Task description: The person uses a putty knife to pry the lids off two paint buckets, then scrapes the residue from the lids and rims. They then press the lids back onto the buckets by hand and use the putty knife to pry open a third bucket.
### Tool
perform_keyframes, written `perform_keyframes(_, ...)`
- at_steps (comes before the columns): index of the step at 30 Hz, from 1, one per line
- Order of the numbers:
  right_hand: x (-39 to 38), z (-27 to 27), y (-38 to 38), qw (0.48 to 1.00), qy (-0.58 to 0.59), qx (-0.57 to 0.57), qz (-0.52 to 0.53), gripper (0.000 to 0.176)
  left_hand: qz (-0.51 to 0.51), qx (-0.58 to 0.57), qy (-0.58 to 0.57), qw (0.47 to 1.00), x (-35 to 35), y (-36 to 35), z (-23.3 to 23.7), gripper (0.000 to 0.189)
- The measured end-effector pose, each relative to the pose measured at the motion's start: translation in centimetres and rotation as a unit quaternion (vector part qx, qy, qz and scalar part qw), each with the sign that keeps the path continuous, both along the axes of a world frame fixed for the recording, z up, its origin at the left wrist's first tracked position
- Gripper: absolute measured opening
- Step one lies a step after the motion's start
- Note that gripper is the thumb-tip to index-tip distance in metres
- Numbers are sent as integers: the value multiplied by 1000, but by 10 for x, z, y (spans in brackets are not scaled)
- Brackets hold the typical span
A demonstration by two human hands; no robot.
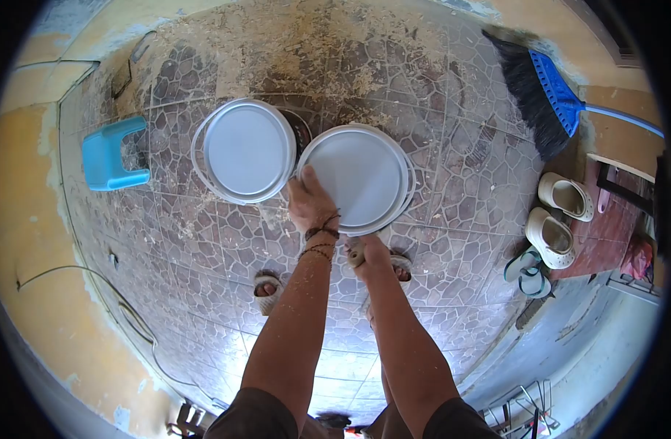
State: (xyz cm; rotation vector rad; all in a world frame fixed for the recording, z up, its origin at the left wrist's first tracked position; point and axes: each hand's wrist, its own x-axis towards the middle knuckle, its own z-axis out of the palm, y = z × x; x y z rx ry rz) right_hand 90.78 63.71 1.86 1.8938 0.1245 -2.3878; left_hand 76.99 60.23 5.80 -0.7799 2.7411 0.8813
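Two buckets stand side by side on the floor, both with pale grey-white lids. My left hand is closed over the near-left rim of the right bucket, its thumb lying on top of the lid. Just below that bucket's near edge is my right hand, closed around a tan handle with a rounded end; whatever the handle belongs to is hidden by the hand and the bucket. The left bucket touches or nearly touches the other one, and neither hand is on it.
A light-blue plastic stool lies at the left. On the right are a blue broom, cream clogs and flip-flops. A cable trails along the left wall. Pale flakes litter the patterned floor.
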Motion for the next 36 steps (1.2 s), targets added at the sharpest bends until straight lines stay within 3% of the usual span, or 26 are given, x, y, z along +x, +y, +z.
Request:
perform_keyframes(3, 7, -3, 27, 1000, 10, 16, -25, 8, 77, 41, 43, 995, 6, 3, -6, 64)
perform_keyframes(8, -3, 2, 53, 998, -11, 41, 54, 4, 47, 38, 41, 997, 4, 0, -6, 62)
perform_keyframes(11, 2, 20, 84, 987, -117, 65, 91, 9, 24, 19, -6, 1000, 2, -1, 3, 56)
perform_keyframes(13, 59, 2, 151, 988, -93, 126, 8, 10, 6, 12, 5, 1000, 4, -4, -2, 53)
perform_keyframes(15, 57, 38, 217, 977, 15, 196, 85, 18, 9, 7, 19, 1000, 4, -3, -8, 52)
perform_keyframes(17, 6, 76, 244, 929, 32, 301, 213, 24, 9, 18, 17, 1000, 10, 0, -7, 51)
perform_keyframes(19, -60, 101, 250, 895, 17, 385, 227, 24, 12, 40, 15, 999, 7, 0, -4, 51)
perform_keyframes(21, -110, 108, 248, 828, 27, 491, 270, 21, -3, 12, 7, 1000, 6, -4, -8, 50)
perform_keyframes(23, -145, 96, 258, 799, 18, 538, 268, 19, -3, -12, -13, 1000, 9, -8, -15, 49)
perform_keyframes(26, -200, 144, 295, 737, 57, 597, 313, 17, -9, 16, 34, 999, 10, -9, -18, 47)
perform_keyframes(28, -231, 184, 282, 703, 131, 611, 338, 14, -10, 33, 47, 998, 5, -2, -15, 47)
perform_keyframes(32, -249, 191, 234, 684, 215, 621, 317, 12, -9, 43, 32, 999, 4, -1, 5, 47)
perform_keyframes(34, -265, 175, 221, 545, 293, 714, 329, 11, -17, 53, 34, 998, 5, -3, 3, 45)
perform_keyframes(36, -276, 181, 209, 405, 279, 784, 378, 13, -22, 78, 56, 995, 7, -6, -7, 47)
